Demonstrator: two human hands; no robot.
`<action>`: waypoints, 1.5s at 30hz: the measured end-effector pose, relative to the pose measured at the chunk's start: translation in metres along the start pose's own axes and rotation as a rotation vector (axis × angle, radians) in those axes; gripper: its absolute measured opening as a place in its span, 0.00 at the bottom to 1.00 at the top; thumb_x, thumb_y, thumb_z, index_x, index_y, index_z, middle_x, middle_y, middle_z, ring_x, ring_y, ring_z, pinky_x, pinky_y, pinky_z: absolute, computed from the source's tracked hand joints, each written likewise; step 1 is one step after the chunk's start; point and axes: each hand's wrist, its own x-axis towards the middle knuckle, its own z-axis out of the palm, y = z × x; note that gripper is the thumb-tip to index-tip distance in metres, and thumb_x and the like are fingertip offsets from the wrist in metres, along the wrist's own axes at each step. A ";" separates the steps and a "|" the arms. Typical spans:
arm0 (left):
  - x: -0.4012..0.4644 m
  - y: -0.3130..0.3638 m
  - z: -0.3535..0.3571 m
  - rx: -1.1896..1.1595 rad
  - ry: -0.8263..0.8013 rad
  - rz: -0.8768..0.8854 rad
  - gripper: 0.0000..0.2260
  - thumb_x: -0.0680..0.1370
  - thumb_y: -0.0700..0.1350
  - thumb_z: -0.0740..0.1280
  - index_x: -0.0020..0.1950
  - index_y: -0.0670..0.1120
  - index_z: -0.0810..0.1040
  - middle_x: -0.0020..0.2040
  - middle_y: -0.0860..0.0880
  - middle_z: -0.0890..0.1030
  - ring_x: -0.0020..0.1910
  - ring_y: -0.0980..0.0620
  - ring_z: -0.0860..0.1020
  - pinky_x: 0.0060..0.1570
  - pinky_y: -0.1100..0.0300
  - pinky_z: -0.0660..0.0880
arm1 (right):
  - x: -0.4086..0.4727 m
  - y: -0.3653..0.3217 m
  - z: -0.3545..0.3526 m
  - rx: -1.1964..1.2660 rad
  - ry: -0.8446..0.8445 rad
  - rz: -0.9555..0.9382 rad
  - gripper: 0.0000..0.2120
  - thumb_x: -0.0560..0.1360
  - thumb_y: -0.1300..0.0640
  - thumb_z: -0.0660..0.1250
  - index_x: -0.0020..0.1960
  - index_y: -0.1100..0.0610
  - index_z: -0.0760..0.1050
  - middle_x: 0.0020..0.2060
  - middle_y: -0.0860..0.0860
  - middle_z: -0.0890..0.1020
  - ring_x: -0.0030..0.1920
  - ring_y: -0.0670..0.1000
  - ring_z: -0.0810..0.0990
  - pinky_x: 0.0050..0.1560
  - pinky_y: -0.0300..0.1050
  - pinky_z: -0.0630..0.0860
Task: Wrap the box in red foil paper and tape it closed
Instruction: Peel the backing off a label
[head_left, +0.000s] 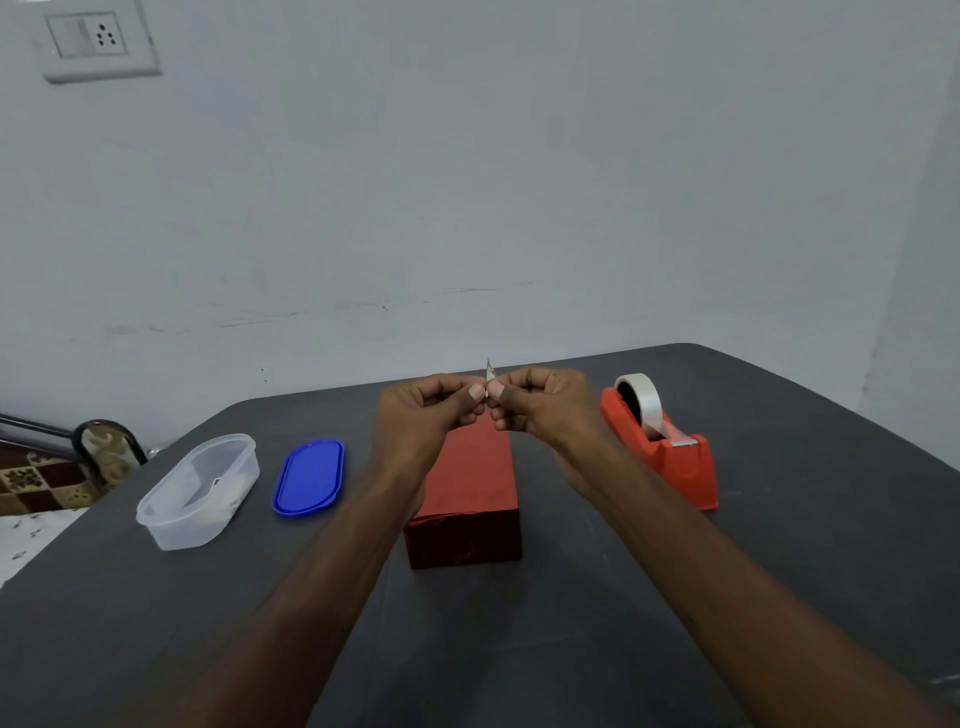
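- Pale grey wall behind; dark grey tabletop (779, 545) carrying all items.
- Box (465, 493) at centre, lying lengthwise away from viewer — top and near end already covered in red foil paper; far end hidden behind the hands.
- Left hand (423, 410) and right hand (543, 402) raised above the far end of the box, thumb-and-finger grip of each closed on one small light scrap (489, 375), pinched between them. Probably a tape piece; too small to confirm.
- Red tape dispenser (662, 447) right of box, roll loaded.
- Clear tub (200, 491) and blue lid (309, 478) left of box, apart.
- Judgement: wrapping largely done — remaining, final taping of seams not visible here.
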 end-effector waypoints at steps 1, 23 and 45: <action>0.000 0.000 0.000 0.006 0.003 0.003 0.06 0.76 0.39 0.72 0.51 0.39 0.85 0.42 0.42 0.86 0.38 0.54 0.80 0.44 0.62 0.78 | 0.000 0.000 -0.001 0.006 -0.008 0.000 0.05 0.76 0.64 0.71 0.47 0.67 0.82 0.35 0.59 0.82 0.34 0.51 0.81 0.39 0.41 0.80; -0.001 0.000 0.001 0.056 0.007 0.007 0.06 0.75 0.42 0.74 0.50 0.41 0.86 0.42 0.42 0.86 0.40 0.52 0.81 0.45 0.62 0.78 | -0.002 0.002 -0.005 -0.032 -0.007 -0.049 0.07 0.75 0.65 0.72 0.49 0.69 0.82 0.37 0.61 0.83 0.34 0.51 0.82 0.40 0.42 0.83; -0.004 0.002 0.004 0.125 0.050 0.050 0.02 0.76 0.40 0.73 0.46 0.45 0.86 0.39 0.45 0.86 0.38 0.52 0.81 0.44 0.59 0.81 | -0.003 0.002 -0.005 -0.117 0.003 -0.088 0.07 0.75 0.63 0.73 0.49 0.68 0.82 0.40 0.64 0.85 0.36 0.52 0.83 0.41 0.44 0.83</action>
